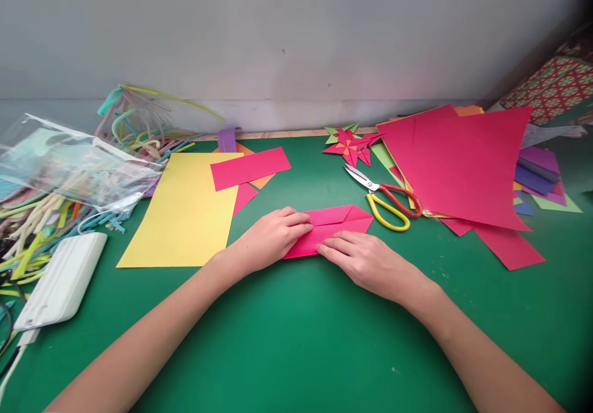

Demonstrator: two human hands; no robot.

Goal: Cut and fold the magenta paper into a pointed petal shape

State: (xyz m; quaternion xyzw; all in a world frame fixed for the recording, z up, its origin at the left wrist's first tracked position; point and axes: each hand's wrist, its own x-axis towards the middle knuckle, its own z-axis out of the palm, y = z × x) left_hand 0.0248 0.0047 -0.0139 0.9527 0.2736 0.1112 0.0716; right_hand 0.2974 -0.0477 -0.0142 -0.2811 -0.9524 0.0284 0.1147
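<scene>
A folded pinkish-red sheet of paper (343,215) lies on the green table, its right end folded to a point and a long flap along its upper side. My left hand (280,234) holds down its left end, fingers pressed together over the paper. On the lower edge, the fingertips of my right hand (359,255) press the sheet, closed together. Both thumbs are mostly hidden. Just beyond my right hand lie scissors (377,187) with one red and one yellow handle, blades slightly apart. A cut red paper strip (250,168) rests above my left hand.
At left are a yellow sheet (180,215), a white power bank (65,277) with a cable, and a pile of pipe cleaners (41,228) under a clear plastic bag (69,160). Folded paper stars (349,144) and large red sheets (458,166) lie toward the wall (278,42).
</scene>
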